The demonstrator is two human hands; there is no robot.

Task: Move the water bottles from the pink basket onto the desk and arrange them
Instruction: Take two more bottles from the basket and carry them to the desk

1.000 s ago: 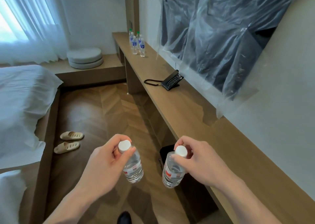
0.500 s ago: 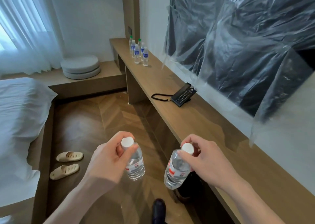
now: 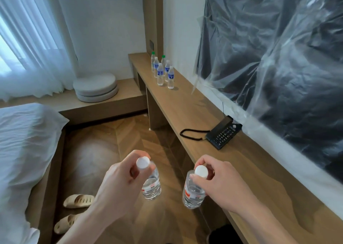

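Beside the desk, closer now to the standing bottles, my left hand and right hand each pinch a white-capped bottle by its neck for lining up.

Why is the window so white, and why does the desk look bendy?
Head view: daylight through the curtain overexposes the window; the wide-angle lens splays the desk and walls; the plastic sheet shows pale glare; the far bottles look small and soft.
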